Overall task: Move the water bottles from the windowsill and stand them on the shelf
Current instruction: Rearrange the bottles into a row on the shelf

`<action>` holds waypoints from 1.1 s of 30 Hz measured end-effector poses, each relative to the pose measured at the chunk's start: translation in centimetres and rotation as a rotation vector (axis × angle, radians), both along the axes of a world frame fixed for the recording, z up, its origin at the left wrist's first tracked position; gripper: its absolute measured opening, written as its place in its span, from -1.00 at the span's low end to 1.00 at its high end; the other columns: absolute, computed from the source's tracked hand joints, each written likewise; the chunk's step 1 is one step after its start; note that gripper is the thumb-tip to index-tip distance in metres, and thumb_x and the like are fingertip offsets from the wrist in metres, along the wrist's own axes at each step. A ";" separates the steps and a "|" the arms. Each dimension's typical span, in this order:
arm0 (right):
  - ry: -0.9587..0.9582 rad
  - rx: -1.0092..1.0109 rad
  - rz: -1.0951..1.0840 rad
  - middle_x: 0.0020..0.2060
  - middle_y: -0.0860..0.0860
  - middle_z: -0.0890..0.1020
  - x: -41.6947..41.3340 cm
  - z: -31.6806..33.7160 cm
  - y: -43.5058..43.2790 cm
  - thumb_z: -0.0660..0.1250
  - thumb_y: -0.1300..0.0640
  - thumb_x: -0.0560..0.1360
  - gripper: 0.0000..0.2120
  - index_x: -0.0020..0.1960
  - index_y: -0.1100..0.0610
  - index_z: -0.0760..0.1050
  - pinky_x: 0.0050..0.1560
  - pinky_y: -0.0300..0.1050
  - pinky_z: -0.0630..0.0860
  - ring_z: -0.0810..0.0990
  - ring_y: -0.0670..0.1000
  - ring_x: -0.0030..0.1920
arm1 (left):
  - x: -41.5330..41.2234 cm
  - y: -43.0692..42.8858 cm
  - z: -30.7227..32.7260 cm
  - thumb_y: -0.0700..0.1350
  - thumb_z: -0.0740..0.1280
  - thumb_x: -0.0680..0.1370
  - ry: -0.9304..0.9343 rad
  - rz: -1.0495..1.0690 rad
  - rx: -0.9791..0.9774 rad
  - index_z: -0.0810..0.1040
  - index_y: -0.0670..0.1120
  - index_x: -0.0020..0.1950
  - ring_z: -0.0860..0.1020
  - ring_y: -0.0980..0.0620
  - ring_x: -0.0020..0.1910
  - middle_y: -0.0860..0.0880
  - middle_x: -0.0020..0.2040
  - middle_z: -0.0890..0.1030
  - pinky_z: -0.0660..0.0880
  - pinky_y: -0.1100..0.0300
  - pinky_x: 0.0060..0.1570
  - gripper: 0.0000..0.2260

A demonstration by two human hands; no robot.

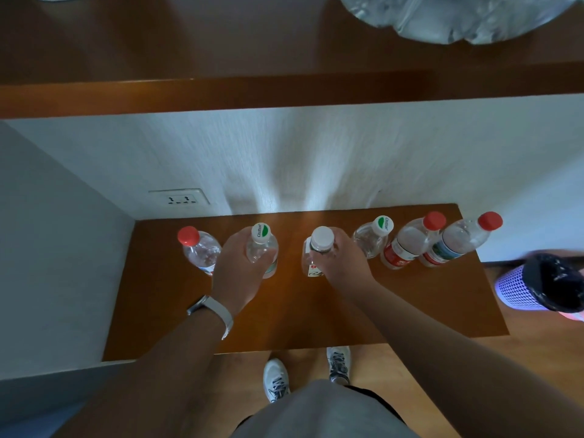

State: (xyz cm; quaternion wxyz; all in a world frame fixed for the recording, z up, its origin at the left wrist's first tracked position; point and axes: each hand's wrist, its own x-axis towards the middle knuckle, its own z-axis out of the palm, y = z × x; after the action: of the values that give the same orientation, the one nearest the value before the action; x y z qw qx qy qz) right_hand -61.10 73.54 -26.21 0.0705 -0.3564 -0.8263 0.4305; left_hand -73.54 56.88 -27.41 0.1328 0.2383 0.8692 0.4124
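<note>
Several clear water bottles stand in a row on the low brown shelf. My left hand is wrapped around a bottle with a green-and-white cap. My right hand grips a white-capped bottle just to its right. A red-capped bottle stands at the far left. To the right are another green-and-white-capped bottle and two red-capped bottles. The brown windowsill runs across the top.
A clear plastic bag lies on the sill at top right. A wall socket sits above the shelf's left end. A mesh bin with a black liner stands to the right. A grey wall bounds the left; my shoes are below.
</note>
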 end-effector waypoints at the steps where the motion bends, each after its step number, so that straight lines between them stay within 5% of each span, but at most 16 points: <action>1: 0.006 -0.002 0.004 0.00 -0.15 0.48 0.1 -0.1 0.0 0.46 0.07 0.49 -0.55 0.32 0.09 0.42 -0.09 -0.38 0.35 0.46 -0.15 0.03 | 0.0 -0.1 0.0 0.06 0.43 0.52 -0.009 0.000 0.007 0.51 -0.01 0.34 0.59 0.04 0.10 0.04 0.16 0.61 0.60 0.11 0.03 -0.58; 26: 0.068 -0.037 0.028 0.04 -0.15 0.49 -0.3 -0.6 -0.8 0.47 0.09 0.48 -0.55 0.32 0.08 0.42 0.07 -0.25 0.37 0.45 -0.15 0.07 | 0.1 -1.0 -0.7 0.02 0.46 0.53 -0.059 -0.013 0.035 0.47 -0.01 0.37 0.57 0.07 0.10 0.04 0.18 0.60 0.44 0.49 -0.14 -0.57; 33: 0.065 -0.076 0.034 0.14 -0.19 0.49 0.8 -0.5 -1.0 0.48 0.06 0.47 -0.46 0.38 0.00 0.36 0.09 -0.29 0.39 0.44 -0.19 0.12 | 0.4 -1.8 -0.9 0.11 0.47 0.51 -0.077 -0.041 0.025 0.39 0.06 0.44 0.54 0.05 0.24 0.07 0.28 0.56 0.55 0.16 0.17 -0.45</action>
State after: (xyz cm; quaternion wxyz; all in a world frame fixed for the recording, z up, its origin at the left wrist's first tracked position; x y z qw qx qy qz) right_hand -60.33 72.53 -26.69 0.0762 -0.3307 -0.8126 0.4738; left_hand -73.16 55.06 -28.27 0.1717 0.2416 0.8532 0.4293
